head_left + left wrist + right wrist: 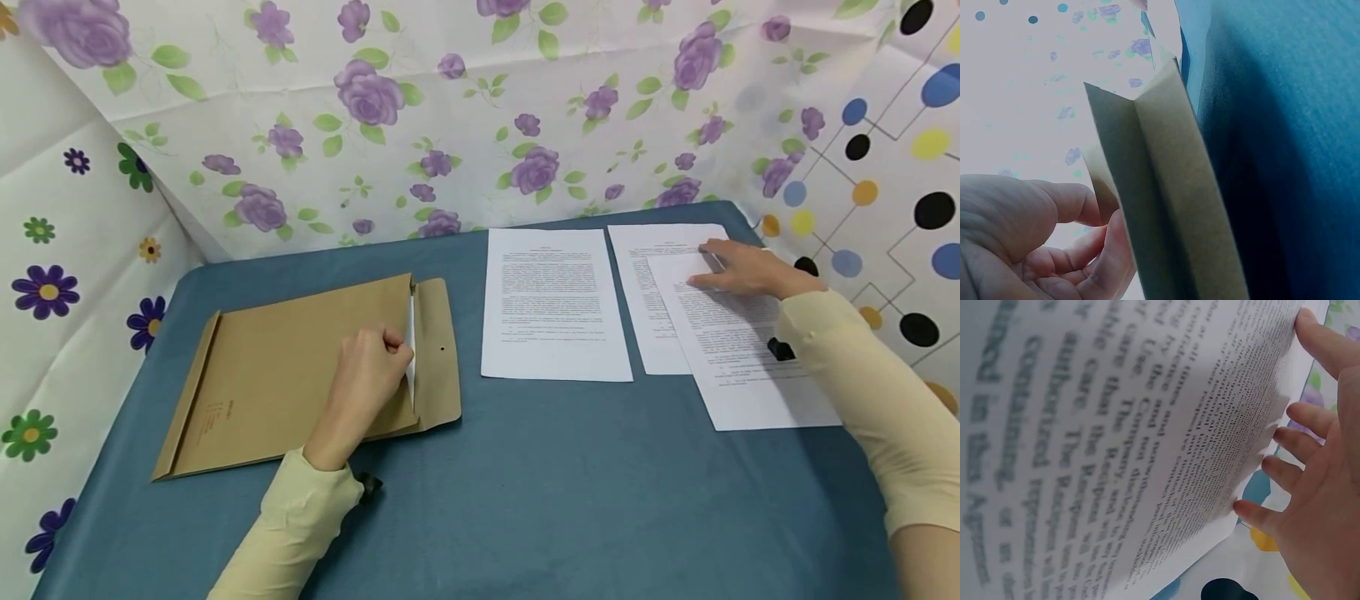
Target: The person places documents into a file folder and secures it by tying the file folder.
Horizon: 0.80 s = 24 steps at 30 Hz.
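Note:
A brown paper envelope (292, 375) lies on the left of the table, its flap (437, 350) folded out to the right. White paper (410, 333) shows in its mouth. My left hand (363, 379) pinches the edge of the envelope's front panel at the mouth; in the left wrist view, thumb (1075, 203) and fingers meet on the brown edge. On the right, my right hand (753, 268) rests on a printed sheet (742, 350), fingers spread over its upper part. This sheet lies tilted, overlapping another printed sheet (652, 317) beneath it.
A third printed sheet (555, 304) lies flat between the envelope and the overlapping pair. The table bears a blue cloth (540, 492). Flowered sheeting (450, 108) hangs at the back, and dotted sheeting (900, 183) stands close by the right arm.

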Motion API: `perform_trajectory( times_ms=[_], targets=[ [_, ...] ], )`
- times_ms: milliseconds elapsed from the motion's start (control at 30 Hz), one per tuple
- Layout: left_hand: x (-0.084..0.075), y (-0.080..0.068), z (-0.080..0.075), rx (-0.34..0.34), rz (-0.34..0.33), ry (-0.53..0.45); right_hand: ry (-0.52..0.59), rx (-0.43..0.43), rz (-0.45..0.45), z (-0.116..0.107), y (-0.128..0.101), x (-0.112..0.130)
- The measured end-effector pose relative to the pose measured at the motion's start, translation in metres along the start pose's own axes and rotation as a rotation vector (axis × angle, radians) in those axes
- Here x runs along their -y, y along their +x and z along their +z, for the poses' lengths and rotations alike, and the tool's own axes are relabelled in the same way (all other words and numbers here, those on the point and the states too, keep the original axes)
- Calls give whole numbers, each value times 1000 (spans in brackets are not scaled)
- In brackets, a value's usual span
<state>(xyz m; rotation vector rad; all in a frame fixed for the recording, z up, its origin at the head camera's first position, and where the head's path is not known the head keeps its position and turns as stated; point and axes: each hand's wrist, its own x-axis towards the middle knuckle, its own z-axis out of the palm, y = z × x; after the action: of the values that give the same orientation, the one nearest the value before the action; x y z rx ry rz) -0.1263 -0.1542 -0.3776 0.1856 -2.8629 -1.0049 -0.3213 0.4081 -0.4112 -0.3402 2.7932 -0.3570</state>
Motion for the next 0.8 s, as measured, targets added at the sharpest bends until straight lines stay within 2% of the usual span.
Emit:
perform_trajectory(
  times_ms=[133, 367, 600, 800],
  targets=[
    [1, 0, 0, -10, 9, -4, -12, -15, 14, 0, 1, 2],
    [3, 0, 1, -16, 15, -6, -66, -77, -43, -2, 6, 5],
    [4, -1, 0, -16, 21, -9, -101, -101, 37, -6, 4, 7],
    [3, -2, 1, -13, 14, -5, -158, -126, 67, -8, 2, 12]
  ],
)
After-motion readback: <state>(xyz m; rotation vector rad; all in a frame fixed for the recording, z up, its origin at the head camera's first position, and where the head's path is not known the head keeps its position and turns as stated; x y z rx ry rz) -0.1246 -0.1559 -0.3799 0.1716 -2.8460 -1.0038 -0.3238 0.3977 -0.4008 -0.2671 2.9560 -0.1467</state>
